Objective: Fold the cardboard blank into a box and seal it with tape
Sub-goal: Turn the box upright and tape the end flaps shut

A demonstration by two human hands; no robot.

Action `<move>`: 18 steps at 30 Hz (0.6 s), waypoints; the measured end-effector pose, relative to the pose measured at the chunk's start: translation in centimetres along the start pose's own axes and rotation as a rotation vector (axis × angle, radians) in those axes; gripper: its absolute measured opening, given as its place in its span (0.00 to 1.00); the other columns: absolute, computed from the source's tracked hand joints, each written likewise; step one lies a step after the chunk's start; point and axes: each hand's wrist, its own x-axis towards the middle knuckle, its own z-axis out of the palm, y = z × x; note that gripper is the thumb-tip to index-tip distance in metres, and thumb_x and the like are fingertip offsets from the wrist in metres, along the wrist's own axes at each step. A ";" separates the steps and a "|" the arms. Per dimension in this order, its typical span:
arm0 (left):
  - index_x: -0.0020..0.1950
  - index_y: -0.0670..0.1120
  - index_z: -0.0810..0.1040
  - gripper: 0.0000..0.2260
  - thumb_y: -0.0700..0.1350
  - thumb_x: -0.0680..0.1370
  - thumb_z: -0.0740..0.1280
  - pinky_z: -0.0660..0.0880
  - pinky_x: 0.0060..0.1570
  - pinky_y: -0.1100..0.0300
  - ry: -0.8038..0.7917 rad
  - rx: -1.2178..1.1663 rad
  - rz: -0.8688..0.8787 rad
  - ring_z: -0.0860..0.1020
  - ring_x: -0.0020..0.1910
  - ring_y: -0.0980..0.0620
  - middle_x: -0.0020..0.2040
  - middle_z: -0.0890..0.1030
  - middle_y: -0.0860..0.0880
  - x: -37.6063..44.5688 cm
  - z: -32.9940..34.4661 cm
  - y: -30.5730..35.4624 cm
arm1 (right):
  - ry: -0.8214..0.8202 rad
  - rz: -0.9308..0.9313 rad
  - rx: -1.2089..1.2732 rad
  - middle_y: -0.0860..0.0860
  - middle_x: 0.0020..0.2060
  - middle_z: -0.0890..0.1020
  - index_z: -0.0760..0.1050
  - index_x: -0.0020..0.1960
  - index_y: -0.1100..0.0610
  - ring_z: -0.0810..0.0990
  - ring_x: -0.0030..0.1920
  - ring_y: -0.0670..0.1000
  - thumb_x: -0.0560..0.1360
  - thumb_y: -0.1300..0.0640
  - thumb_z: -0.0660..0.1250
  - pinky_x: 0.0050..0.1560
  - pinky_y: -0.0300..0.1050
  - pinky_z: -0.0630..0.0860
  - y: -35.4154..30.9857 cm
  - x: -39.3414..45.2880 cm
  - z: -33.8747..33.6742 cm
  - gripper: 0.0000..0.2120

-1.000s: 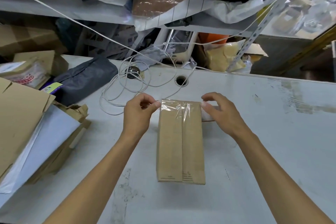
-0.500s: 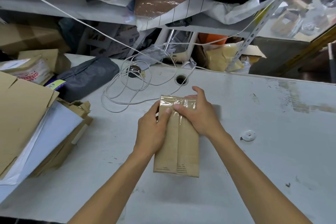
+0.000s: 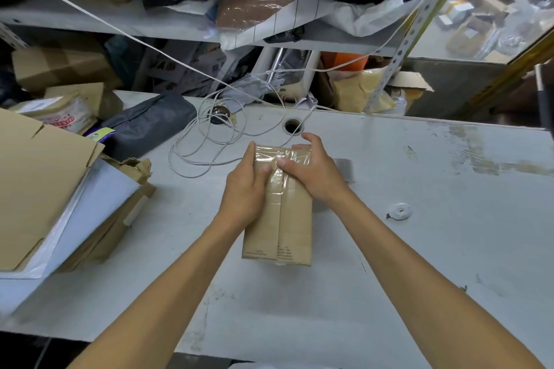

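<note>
Cardboard sheets (image 3: 36, 183) are stacked at 9 o'clock on the white worktop (image 3: 419, 263). A grey bag (image 3: 150, 120) and a looped cord (image 3: 204, 141) lie at 11 o'clock from the box (image 3: 287, 228). The left hand (image 3: 247, 189) grips the box's far left edge, thumb flat on the clear tape (image 3: 275, 154) across its top. The box lies mid-worktop, lengthwise toward the person. The right hand (image 3: 314, 171) curls over the far right corner, thumb pressing the tape. A white disc (image 3: 398, 211) lies at 3 o'clock.

Bare white tabletop (image 3: 419, 263) lies open to the right of and nearer than the brown cardboard box (image 3: 287, 228), save one small white round disc (image 3: 398, 211). On the left a stack of flattened brown cardboard (image 3: 39, 189) crowds in. Behind lie loops of white cord (image 3: 207, 144) and a dark grey plastic bag (image 3: 150, 126).
</note>
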 end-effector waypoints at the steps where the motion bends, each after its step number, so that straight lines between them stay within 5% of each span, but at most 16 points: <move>1: 0.81 0.48 0.58 0.25 0.48 0.84 0.59 0.60 0.52 0.74 -0.011 -0.027 -0.020 0.68 0.61 0.59 0.72 0.72 0.49 0.0 -0.1 0.0 | -0.004 -0.002 0.003 0.46 0.63 0.75 0.58 0.76 0.47 0.76 0.63 0.50 0.70 0.39 0.74 0.66 0.50 0.73 0.0 0.0 0.0 0.41; 6: 0.78 0.50 0.63 0.21 0.46 0.84 0.57 0.67 0.53 0.74 -0.049 -0.093 -0.038 0.74 0.63 0.56 0.66 0.75 0.56 -0.1 -0.1 -0.2 | -0.009 -0.025 -0.013 0.49 0.62 0.77 0.58 0.76 0.50 0.76 0.62 0.51 0.71 0.40 0.74 0.62 0.46 0.72 -0.1 0.0 -0.1 0.41; 9: 0.74 0.51 0.68 0.18 0.48 0.84 0.57 0.71 0.60 0.60 -0.053 -0.086 -0.038 0.76 0.64 0.52 0.66 0.78 0.52 -0.1 -0.1 -0.3 | -0.046 -0.050 -0.083 0.50 0.66 0.74 0.58 0.77 0.53 0.75 0.64 0.51 0.72 0.40 0.72 0.61 0.44 0.71 -0.1 -0.1 -0.9 0.41; 11: 0.72 0.51 0.70 0.16 0.48 0.84 0.57 0.71 0.58 0.60 -0.036 -0.058 -0.034 0.76 0.63 0.52 0.64 0.79 0.52 -0.3 0.1 -0.1 | -0.024 -0.086 -0.118 0.50 0.70 0.71 0.60 0.76 0.53 0.71 0.67 0.51 0.72 0.38 0.70 0.66 0.49 0.71 0.8 -0.6 -2.5 0.40; 14: 0.67 0.51 0.73 0.13 0.47 0.85 0.56 0.69 0.50 0.62 -0.019 -0.004 0.013 0.77 0.57 0.52 0.57 0.79 0.54 -0.7 0.4 0.4 | 0.153 -0.041 -0.046 0.50 0.72 0.70 0.65 0.75 0.54 0.68 0.70 0.50 0.78 0.40 0.64 0.64 0.43 0.66 4.4 -1.9 -6.9 0.30; 18: 0.69 0.51 0.72 0.14 0.48 0.85 0.55 0.68 0.55 0.55 0.018 0.045 0.018 0.76 0.58 0.50 0.60 0.78 0.51 -0.8 0.9 0.5 | 0.518 0.241 -0.140 0.57 0.63 0.79 0.75 0.65 0.59 0.76 0.62 0.57 0.81 0.49 0.60 0.57 0.44 0.69 13.2 -3.5 -13.6 0.18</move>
